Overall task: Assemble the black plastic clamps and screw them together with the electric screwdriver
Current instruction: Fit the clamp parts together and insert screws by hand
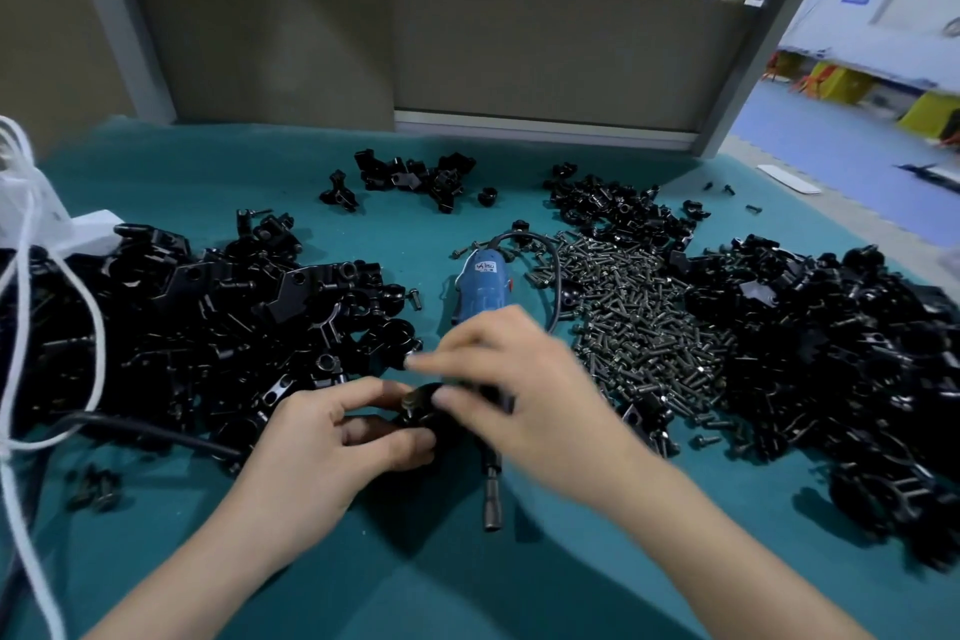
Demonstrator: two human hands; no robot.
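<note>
My left hand (322, 437) grips a black plastic clamp (423, 413) just above the green table, thumb and fingers curled round it. A round screw head shows on top of the clamp. My right hand (524, 379) is blurred and hovers over the clamp, its fingertips touching the clamp's right side. The blue electric screwdriver (480, 283) lies on the table behind and under my right hand, its black bit end (492, 504) pointing toward me. A heap of dark screws (639, 322) lies to the right of it.
Big piles of black clamp parts lie left (197, 322) and right (841, 359), with smaller groups at the back (410, 179). A black cable (156, 431) runs under my left hand's side. White cords (26, 276) hang at the left edge. The green mat (441, 577) fronts me.
</note>
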